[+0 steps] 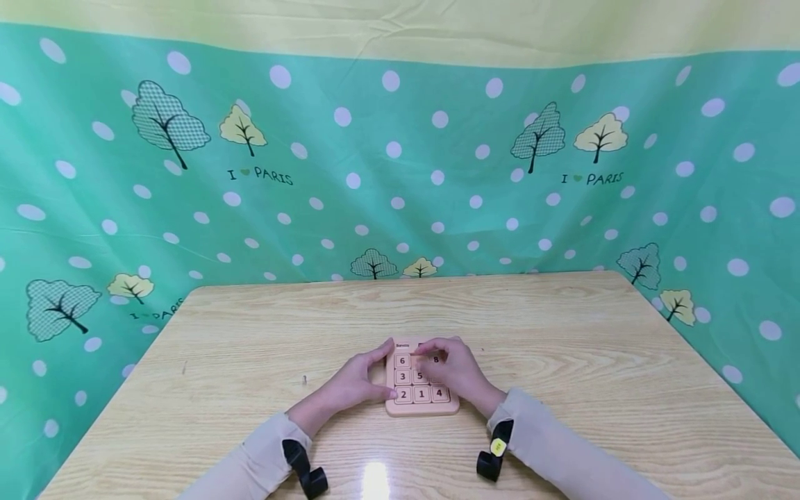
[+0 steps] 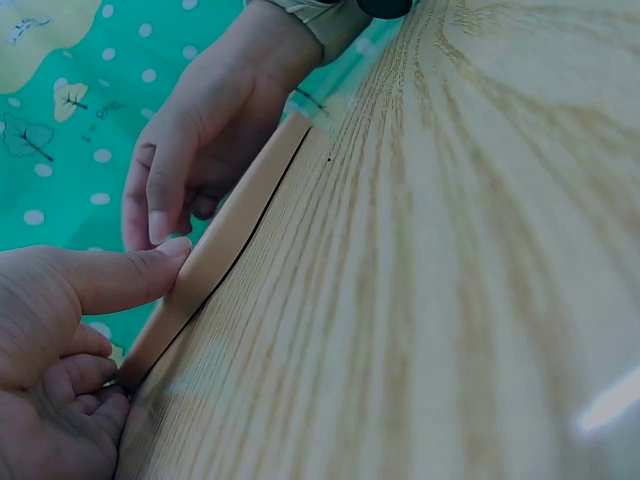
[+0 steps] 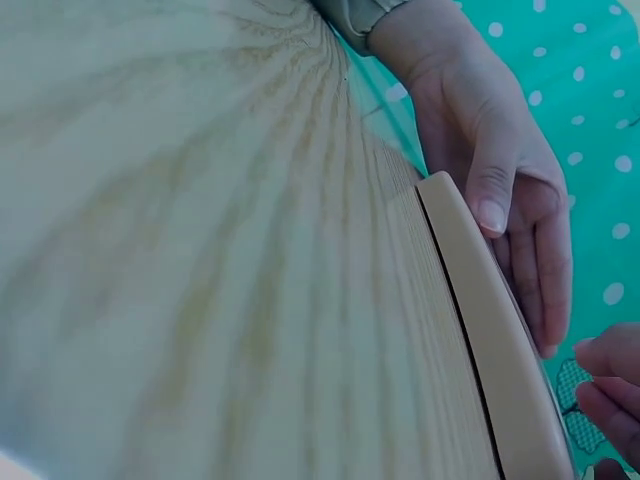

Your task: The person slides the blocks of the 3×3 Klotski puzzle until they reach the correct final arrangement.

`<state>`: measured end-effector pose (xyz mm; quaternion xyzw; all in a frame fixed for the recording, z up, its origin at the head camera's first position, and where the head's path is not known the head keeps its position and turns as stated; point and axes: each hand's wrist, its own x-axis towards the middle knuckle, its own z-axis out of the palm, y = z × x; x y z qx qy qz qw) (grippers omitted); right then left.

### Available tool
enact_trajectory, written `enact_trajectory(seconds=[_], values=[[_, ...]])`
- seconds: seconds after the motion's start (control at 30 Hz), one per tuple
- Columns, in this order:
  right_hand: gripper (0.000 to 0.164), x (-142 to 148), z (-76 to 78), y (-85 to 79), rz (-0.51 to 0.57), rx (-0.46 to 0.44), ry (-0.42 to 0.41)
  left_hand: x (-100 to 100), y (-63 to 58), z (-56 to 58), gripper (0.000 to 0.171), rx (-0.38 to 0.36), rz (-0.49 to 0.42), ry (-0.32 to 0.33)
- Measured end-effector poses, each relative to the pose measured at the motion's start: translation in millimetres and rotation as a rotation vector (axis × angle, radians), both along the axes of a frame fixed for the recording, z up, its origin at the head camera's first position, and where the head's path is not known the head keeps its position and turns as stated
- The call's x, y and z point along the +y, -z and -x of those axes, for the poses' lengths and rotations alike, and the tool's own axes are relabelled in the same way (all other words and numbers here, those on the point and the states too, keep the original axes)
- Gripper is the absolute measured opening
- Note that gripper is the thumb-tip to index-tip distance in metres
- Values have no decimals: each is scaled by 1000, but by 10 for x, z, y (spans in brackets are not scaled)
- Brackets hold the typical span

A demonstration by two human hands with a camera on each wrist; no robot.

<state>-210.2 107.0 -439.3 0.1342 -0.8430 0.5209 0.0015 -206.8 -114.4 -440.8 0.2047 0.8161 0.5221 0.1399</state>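
Note:
A wooden number sliding puzzle [image 1: 421,411] lies flat on the table, its numbered square tiles facing up. The left hand [image 1: 350,382] holds its left side, thumb at the lower left corner and forefinger at the upper left. In the left wrist view, the left thumb [image 2: 130,278] rests against the puzzle's pale side [image 2: 230,225]. Over the upper right tiles is the right hand [image 1: 459,368], its thumb and forefinger bent down to the top middle of the tile grid. It hides some tiles; 6, 3, 5, 2, 1, 4 and 8 show.
The light wood-grain table [image 1: 250,326] extends around the puzzle on all sides. Behind it hangs a green dotted cloth [image 1: 400,173] printed with trees. Black straps with small cameras [image 1: 488,466] sit on both wrists, over pale sleeves.

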Motion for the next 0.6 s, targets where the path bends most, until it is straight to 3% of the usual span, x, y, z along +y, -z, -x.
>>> enact_trajectory(seconds=[0.6], values=[[21, -292, 22, -56, -56, 31, -56, -12, -13, -8, 91, 0, 20, 4]])
